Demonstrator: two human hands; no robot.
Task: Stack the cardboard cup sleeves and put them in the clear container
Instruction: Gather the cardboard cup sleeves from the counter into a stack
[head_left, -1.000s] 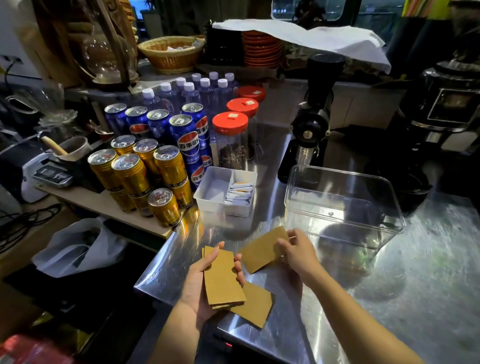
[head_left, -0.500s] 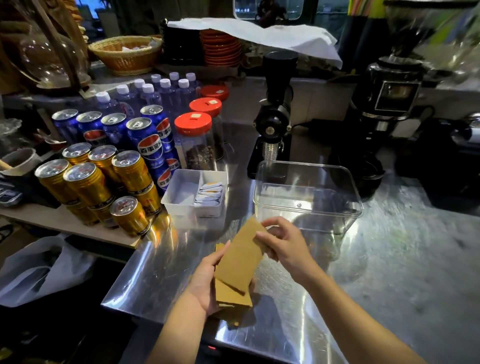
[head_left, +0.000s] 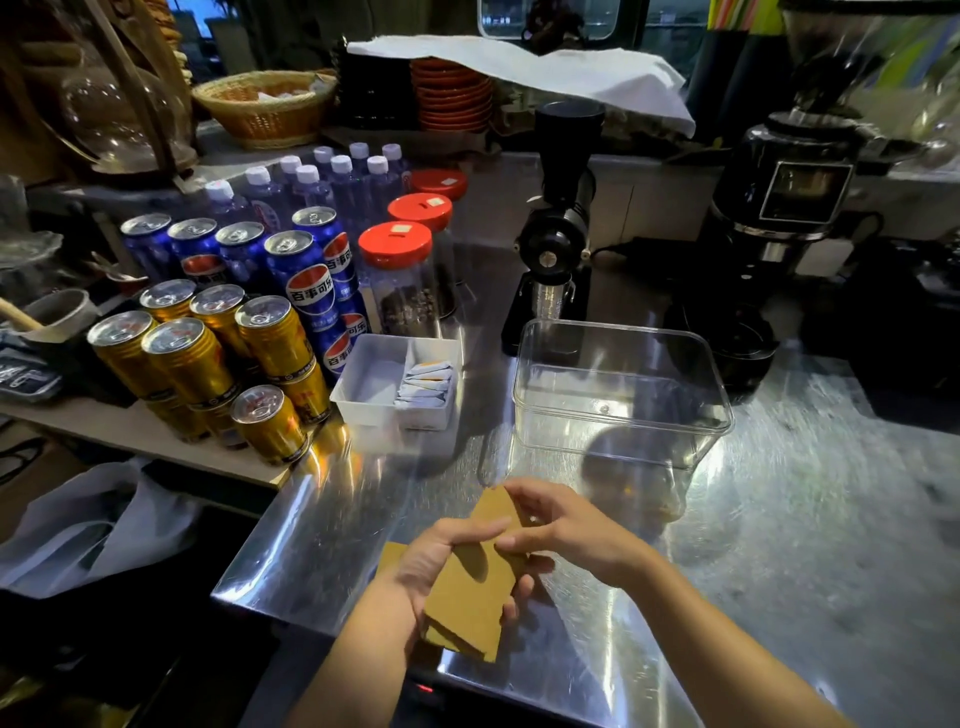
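Seemingly light, stiff and slippery, the flat brown cardboard cup sleeves (head_left: 470, 597) sit near the steel worktop's (head_left: 779, 545) front edge, left hand (head_left: 436, 561) clamped round their long edges, right hand (head_left: 566, 530) pinching the top one, perhaps squaring it.

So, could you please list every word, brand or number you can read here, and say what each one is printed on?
"百事可乐": on the front blue can, across its red, white and blue logo.
The same logo on the neighbouring blue cans: partly hidden.
Gold cans: print too blurred to read.
White sachets in the divided tray: too small to read.
Cardboard cup sleeves: no print visible.
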